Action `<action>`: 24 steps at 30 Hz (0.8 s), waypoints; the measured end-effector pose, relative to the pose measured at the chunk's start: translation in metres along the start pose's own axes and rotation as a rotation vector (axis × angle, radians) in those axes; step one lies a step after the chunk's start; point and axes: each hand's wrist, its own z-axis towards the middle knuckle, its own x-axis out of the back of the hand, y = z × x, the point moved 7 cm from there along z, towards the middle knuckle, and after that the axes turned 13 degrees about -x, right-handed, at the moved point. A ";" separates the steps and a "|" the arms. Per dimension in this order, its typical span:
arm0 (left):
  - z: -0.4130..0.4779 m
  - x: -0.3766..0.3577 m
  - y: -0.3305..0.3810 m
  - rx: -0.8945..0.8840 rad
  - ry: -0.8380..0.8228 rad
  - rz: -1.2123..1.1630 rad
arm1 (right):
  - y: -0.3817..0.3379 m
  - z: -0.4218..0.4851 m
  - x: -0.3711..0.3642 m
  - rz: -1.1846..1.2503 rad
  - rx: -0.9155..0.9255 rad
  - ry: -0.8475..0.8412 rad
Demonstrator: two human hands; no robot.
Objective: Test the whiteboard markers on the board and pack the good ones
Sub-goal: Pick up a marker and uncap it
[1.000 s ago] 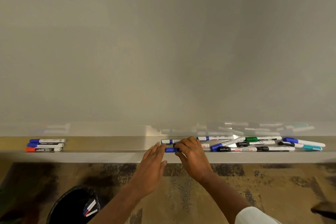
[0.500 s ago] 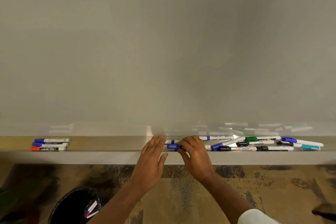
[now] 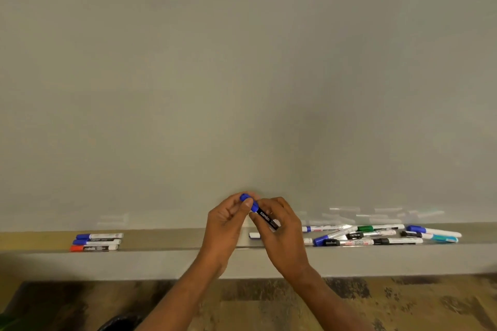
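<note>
A blue-capped marker (image 3: 265, 216) with a black label is held up in front of the whiteboard (image 3: 242, 75), just above the ledge. My right hand (image 3: 282, 234) grips its barrel. My left hand (image 3: 226, 223) pinches its blue cap (image 3: 248, 200) between thumb and fingers. The cap still sits on the marker. A pile of several markers (image 3: 376, 236) in blue, green, black and teal lies on the ledge to the right. Three markers (image 3: 96, 242), two blue and one red, lie in a neat row at the left.
The grey ledge (image 3: 161, 263) runs the full width below the board. One more marker (image 3: 254, 235) lies on it behind my hands. A dark bin (image 3: 118, 322) shows at the bottom edge on the patterned floor.
Both hands have lifted off the ledge, bringing the blue marker up in front of the board. My left hand, flat on the ledge before, has taken hold of the cap.
</note>
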 end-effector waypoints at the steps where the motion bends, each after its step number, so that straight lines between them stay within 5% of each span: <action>1: 0.001 -0.002 0.013 0.001 -0.024 -0.044 | -0.014 -0.001 0.001 0.047 -0.020 0.004; 15: -0.001 0.012 0.175 -0.111 -0.336 -0.271 | -0.175 -0.014 -0.015 0.430 -0.389 -0.467; 24: -0.003 0.021 0.234 -0.186 -0.319 -0.241 | -0.234 -0.023 -0.008 0.396 -0.383 -0.244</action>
